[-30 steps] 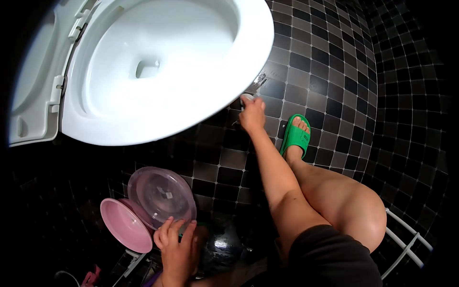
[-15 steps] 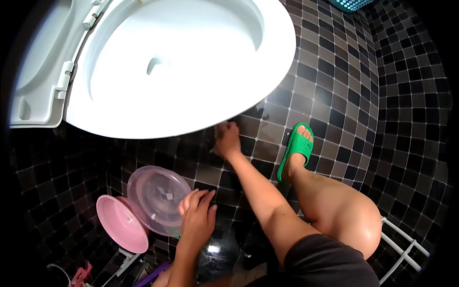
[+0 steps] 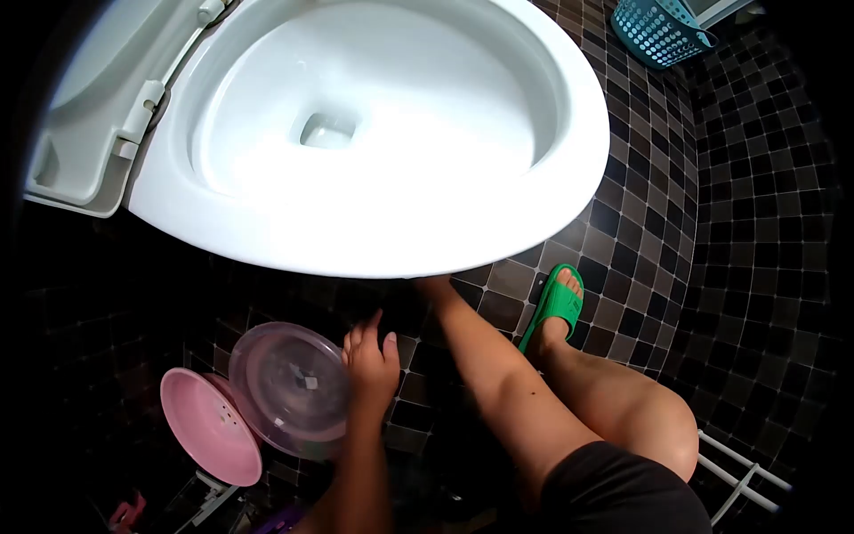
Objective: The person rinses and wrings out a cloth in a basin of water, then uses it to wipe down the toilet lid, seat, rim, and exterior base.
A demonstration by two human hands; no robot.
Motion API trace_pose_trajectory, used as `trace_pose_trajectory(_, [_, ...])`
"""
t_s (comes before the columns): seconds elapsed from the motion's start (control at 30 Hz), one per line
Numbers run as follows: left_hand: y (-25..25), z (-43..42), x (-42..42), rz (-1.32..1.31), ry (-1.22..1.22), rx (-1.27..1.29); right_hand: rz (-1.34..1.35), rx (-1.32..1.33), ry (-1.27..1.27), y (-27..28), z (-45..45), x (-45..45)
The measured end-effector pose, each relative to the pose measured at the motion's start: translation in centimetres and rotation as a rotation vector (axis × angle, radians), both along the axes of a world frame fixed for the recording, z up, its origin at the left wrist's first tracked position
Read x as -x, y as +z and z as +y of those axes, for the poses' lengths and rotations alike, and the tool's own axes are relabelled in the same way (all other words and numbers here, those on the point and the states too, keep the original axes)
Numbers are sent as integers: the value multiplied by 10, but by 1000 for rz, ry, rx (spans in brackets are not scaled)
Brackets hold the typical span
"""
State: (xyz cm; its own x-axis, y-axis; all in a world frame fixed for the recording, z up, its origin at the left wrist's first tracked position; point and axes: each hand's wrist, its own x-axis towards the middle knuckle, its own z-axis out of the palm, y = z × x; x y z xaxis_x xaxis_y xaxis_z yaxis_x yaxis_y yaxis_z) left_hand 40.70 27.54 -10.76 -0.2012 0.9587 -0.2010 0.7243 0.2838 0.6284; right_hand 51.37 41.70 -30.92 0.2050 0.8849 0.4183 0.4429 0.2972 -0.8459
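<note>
The white toilet bowl (image 3: pixel 583 142) fills the upper middle, its lid and seat (image 3: pixel 98 142) raised at the left and a little water in the drain. My right hand (image 3: pixel 434 287) reaches low beneath the near rim. The rim covers its fingers, so whatever it holds or touches is hidden. My left hand (image 3: pixel 370 358) is open, fingers apart and holding nothing visible, just right of a clear plastic basin (image 3: pixel 289 387). Whether it touches the basin's edge I cannot tell.
A pink basin (image 3: pixel 209 432) leans beside the clear one. A green slipper (image 3: pixel 560 303) is on my foot on the dark tiled floor (image 3: pixel 511 280). White rails (image 3: pixel 743 472) stand at lower right, a blue perforated basket (image 3: pixel 656 36) at upper right.
The view has shifted, showing more of the bowl and basket. My right hand has gone from beside the rim to mostly hidden beneath it. My left hand has risen slightly, still open.
</note>
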Motion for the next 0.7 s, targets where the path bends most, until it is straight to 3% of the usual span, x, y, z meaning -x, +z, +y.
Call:
trace_pose_trajectory(0.03, [-13,-1,4,-4,9,8,-326,-66,17,32,-9,-1])
trace_pose_trajectory(0.13, [-24,1,0,-221,148,128,-492,39,63,26,-27,16])
trace_pose_trajectory(0.23, [-42,-5,-3,-302,191,165,-483,99,218,27,-39,18])
trace_pose_trajectory(0.33, [-49,-10,-4,-317,198,157,-536,48,206,34,-35,-9])
trace_pose_trajectory(0.37, [-50,-10,-4,-289,192,162,-438,51,164,49,-33,-18])
trace_pose_trajectory(0.43, [-52,-10,-5,-313,221,165,-472,17,167,14,-25,-27])
trace_pose_trajectory(0.53, [-55,-11,-3,-334,246,183,-534,-140,126,16,-23,-14])
trace_pose_trajectory(0.63, [-60,-10,0,-354,272,205,-552,5,207,23,-35,-9])
trace_pose_trajectory(0.7, [-69,-13,3,-365,300,218,-620,327,429,21,-45,-4])
